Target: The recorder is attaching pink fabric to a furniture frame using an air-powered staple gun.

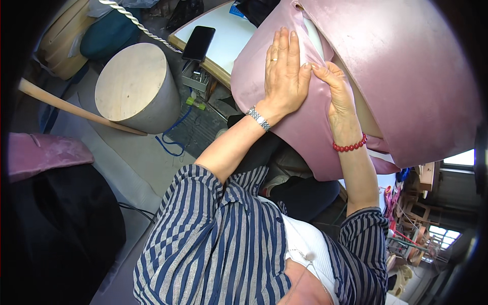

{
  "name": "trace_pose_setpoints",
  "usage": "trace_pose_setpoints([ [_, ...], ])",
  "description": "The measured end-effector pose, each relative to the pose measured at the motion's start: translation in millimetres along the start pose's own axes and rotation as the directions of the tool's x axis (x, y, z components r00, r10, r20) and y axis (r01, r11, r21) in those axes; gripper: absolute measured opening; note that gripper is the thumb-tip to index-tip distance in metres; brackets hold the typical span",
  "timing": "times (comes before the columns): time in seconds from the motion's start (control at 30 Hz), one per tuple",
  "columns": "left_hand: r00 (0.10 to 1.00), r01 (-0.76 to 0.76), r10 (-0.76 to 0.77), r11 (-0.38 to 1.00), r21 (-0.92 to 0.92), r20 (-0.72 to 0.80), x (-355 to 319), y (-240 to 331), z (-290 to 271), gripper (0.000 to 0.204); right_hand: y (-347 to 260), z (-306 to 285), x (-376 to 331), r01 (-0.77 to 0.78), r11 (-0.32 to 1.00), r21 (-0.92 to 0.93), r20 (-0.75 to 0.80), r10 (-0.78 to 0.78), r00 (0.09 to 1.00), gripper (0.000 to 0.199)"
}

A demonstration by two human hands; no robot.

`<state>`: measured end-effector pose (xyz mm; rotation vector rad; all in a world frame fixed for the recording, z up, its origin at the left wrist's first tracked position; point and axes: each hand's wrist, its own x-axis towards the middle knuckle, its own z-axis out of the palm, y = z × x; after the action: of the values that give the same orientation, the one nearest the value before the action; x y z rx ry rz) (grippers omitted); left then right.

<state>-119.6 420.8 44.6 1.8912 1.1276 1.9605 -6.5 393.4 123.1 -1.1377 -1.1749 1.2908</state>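
A large curved upholstered piece (417, 66), likely part of a seat, is covered in smooth pink leather-like material. Loose pink covering (254, 61) drapes on its left side, with a strip of pale padding (360, 91) showing in the gap. My left hand (285, 76) lies flat on the loose covering, fingers stretched out, holding nothing. Close beside it, my right hand (335, 89) pinches a fold of the covering between thumb and fingers near the gap. Part of the right hand's fingers is hidden behind the fold.
A black phone (199, 43) lies on the white tabletop (226, 30). Below it is a small metal box (197, 81). To the left stand a round wooden-topped drum (131, 84) and a long wooden stick (76, 108). Pink material (48, 155) covers something at far left.
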Motion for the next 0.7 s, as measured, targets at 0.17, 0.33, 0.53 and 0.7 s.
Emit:
trace_pose_setpoints([
  [0.17,0.999,-0.037,0.038,0.999,0.038,-0.030,4.5,12.6,0.7,0.064,4.1,-4.1,1.5,0.053,0.997,0.057,-0.053,-0.050,0.997,0.011],
  [0.33,0.999,-0.048,0.047,0.999,-0.013,-0.014,-0.9,18.5,0.7,0.063,3.7,-0.2,-0.3,0.060,0.996,0.067,-0.157,-0.049,0.986,0.013],
  [0.53,0.980,-0.045,0.070,0.990,-0.136,0.184,-59.9,38.2,-11.9,0.068,2.7,3.5,2.3,0.045,0.996,0.078,-0.120,-0.035,0.992,0.014],
  [0.7,0.947,0.177,-0.149,0.981,-0.075,0.285,-120.4,6.7,-37.1,0.073,4.4,-2.5,2.9,0.005,0.996,0.090,-0.119,0.005,0.993,0.015],
])
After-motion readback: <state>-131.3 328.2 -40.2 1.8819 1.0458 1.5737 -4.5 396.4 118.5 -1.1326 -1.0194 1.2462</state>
